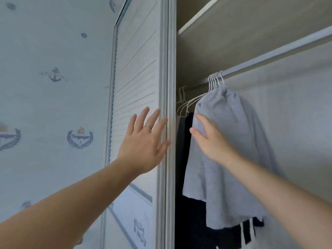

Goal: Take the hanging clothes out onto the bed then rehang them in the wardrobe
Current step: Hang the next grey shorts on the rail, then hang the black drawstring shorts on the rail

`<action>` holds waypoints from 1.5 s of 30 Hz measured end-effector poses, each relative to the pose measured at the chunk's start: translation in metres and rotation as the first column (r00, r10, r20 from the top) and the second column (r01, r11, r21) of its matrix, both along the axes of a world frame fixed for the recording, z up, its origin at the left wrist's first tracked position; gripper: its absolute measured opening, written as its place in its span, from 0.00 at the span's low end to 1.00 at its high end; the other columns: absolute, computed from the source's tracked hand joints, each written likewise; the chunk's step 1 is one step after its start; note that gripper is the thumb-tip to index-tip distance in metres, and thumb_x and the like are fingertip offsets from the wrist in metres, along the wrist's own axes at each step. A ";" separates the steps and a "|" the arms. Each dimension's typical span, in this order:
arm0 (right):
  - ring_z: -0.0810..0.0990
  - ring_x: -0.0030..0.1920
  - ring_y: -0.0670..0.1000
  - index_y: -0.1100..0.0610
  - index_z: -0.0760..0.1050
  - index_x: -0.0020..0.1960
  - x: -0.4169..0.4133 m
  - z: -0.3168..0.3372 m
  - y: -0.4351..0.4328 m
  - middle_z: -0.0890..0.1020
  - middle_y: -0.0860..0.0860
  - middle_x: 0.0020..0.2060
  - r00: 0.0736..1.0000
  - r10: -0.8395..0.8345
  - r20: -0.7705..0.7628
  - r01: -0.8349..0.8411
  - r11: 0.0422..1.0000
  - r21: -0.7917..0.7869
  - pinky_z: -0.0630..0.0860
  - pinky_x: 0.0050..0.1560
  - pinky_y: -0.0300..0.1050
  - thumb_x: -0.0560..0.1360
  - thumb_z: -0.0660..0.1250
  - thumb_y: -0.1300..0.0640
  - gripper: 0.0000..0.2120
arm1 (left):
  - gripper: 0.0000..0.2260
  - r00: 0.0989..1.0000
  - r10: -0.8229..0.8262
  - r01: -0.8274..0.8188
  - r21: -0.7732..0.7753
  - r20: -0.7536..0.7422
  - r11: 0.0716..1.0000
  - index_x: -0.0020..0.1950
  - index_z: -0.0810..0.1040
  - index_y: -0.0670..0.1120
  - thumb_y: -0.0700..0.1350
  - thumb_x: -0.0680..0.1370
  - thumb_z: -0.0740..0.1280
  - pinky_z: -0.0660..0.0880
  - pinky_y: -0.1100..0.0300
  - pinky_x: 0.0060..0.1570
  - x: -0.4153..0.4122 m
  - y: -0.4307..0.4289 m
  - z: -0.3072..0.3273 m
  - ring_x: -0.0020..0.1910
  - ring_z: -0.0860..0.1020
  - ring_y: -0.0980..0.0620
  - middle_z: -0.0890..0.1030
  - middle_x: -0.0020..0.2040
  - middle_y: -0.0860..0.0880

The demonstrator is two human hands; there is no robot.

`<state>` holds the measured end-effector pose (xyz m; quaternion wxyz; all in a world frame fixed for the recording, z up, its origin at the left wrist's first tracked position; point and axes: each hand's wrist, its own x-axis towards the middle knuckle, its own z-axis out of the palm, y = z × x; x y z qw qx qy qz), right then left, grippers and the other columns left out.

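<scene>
Left hand: the left hand [143, 141] is raised with the palm flat and all fingers spread, resting against the edge of the sliding wardrobe door [138, 83]; its grip is wide and holds nothing. A thin ring [147, 126] sits on one finger.
Right hand: the right hand [212, 139] reaches into the wardrobe, fingers extended and laid on the front of the grey garment [233, 159]; the grip is loose and wide, not closed on the cloth.
Grey garment: hangs from a white hanger on the rail [269, 56], nearest the camera among the hung clothes.
Dark clothes: dark clothes [185, 159] hang behind and left of the grey garment, partly hidden by it.
Hangers: a bunch of white hanger hooks [214, 80] sits close together on the rail, with a few more further left in shadow.
Shelf: a shelf [233, 18] runs above the rail.
Wall: wallpaper [53, 87] with anchor and "Voyager" motifs lies left of the door.
</scene>
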<state>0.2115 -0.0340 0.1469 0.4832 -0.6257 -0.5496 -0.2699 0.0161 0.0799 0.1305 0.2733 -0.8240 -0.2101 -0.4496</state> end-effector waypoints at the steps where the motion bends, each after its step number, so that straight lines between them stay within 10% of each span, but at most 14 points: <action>1: 0.58 0.76 0.47 0.49 0.61 0.77 -0.021 -0.019 -0.001 0.63 0.47 0.76 0.999 0.024 0.025 -0.024 0.999 -0.026 0.56 0.76 0.52 0.81 0.60 0.48 0.26 | 0.30 1.000 0.009 -0.009 -0.033 -0.010 0.999 0.80 0.56 0.52 0.64 0.82 0.44 0.40 0.42 0.77 -0.025 -0.002 -0.017 0.81 0.43 0.43 0.52 0.82 0.48; 17: 0.45 0.79 0.49 0.45 0.52 0.78 -0.409 -0.291 -0.017 0.51 0.43 0.79 0.851 0.506 0.142 -0.378 0.776 -0.504 0.43 0.76 0.59 0.80 0.58 0.44 0.29 | 0.32 0.861 0.491 -0.489 -0.475 -0.130 0.732 0.82 0.49 0.54 0.66 0.82 0.46 0.42 0.40 0.77 -0.459 -0.120 -0.296 0.81 0.39 0.46 0.47 0.83 0.51; 28: 0.45 0.79 0.48 0.45 0.52 0.79 -0.673 -0.410 -0.061 0.51 0.42 0.79 0.488 0.873 -0.016 -0.636 0.342 -0.692 0.42 0.76 0.61 0.79 0.57 0.43 0.30 | 0.31 0.467 0.849 -0.715 -0.671 -0.247 0.198 0.82 0.47 0.55 0.66 0.81 0.46 0.43 0.39 0.77 -0.678 -0.276 -0.419 0.81 0.41 0.45 0.48 0.83 0.51; 45: 0.33 0.77 0.47 0.41 0.36 0.78 -1.005 -0.544 -0.059 0.35 0.39 0.77 -0.133 0.988 -0.071 -0.393 -0.119 -0.912 0.34 0.74 0.59 0.80 0.49 0.37 0.33 | 0.32 -0.160 0.874 -0.395 -0.781 -0.459 -0.483 0.81 0.46 0.57 0.68 0.80 0.44 0.38 0.44 0.77 -0.889 -0.386 -0.549 0.80 0.36 0.50 0.45 0.82 0.54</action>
